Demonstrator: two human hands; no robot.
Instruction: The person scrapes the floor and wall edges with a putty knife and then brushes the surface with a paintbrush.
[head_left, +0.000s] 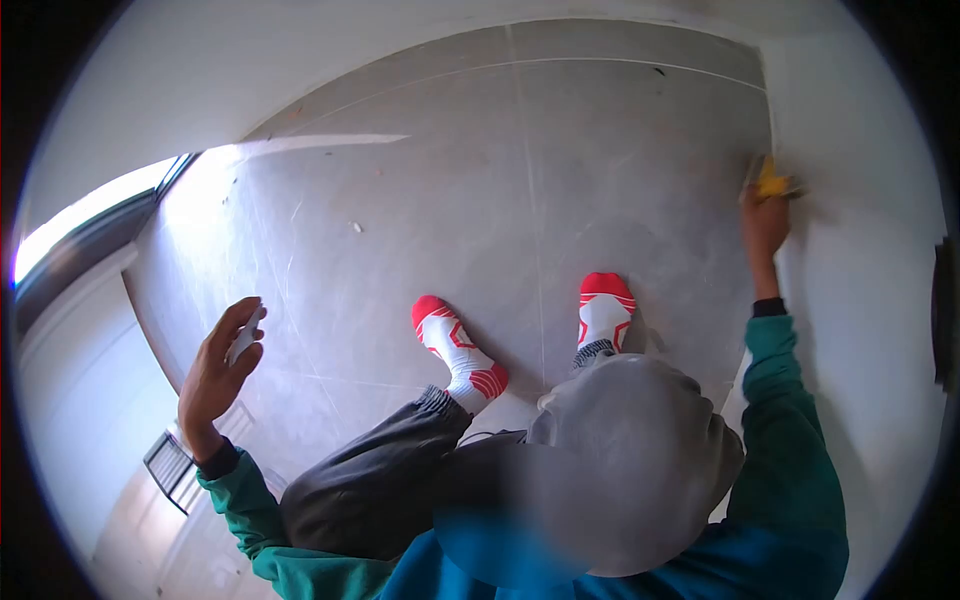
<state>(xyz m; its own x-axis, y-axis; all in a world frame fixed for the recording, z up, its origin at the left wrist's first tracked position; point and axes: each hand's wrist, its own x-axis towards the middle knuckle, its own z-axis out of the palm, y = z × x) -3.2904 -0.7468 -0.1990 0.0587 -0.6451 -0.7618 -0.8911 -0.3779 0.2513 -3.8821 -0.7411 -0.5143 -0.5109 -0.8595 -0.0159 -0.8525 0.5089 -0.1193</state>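
You are standing on a grey tiled floor (420, 200) that is lying open ahead of you, with a white wall (860, 150) running along its right edge and another white wall across the far edge. Sun is coming in through a window (90, 215) at the floor's left edge, leaving a bright patch there. Your feet in red and white socks (460, 350) are sitting near the middle of the floor, well apart from both side edges.

Your right hand (765, 225) is reaching out to the right wall, close to where it meets the floor's far right corner. Its fingers are pinching a yellow object (770, 182) and holding it against the wall; what it is cannot be told.

Your left hand (220, 375) is hanging raised over the left part of the floor, clear of everything. Its fingers are curled loosely around a small white object (246, 338), too blurred to name. A dark slatted frame (175, 470) is showing below that hand, near the left edge.
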